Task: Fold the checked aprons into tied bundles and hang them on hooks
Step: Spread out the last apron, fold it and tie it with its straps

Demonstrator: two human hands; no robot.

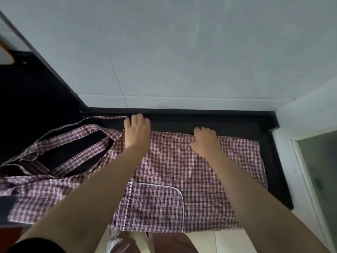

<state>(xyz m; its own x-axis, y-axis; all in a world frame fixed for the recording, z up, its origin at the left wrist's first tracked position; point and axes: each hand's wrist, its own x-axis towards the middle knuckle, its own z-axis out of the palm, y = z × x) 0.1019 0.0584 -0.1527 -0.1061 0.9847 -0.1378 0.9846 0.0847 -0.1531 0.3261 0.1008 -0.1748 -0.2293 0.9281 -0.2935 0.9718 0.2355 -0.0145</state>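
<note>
Black counter [209, 121], pale tiled wall [182, 52]

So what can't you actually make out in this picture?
- Hooks: none shows in the head view.
- Apron: near hem runs off the counter; left arm covers part.
- Right hand: fingertips curl into the far edge, grip unclear.
- Left hand: fingertips near the strap, contact unclear.

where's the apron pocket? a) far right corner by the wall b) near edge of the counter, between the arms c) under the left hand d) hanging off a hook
b: the pocket with white trim sits on the checked apron at the near counter edge, between the two forearms.
</note>
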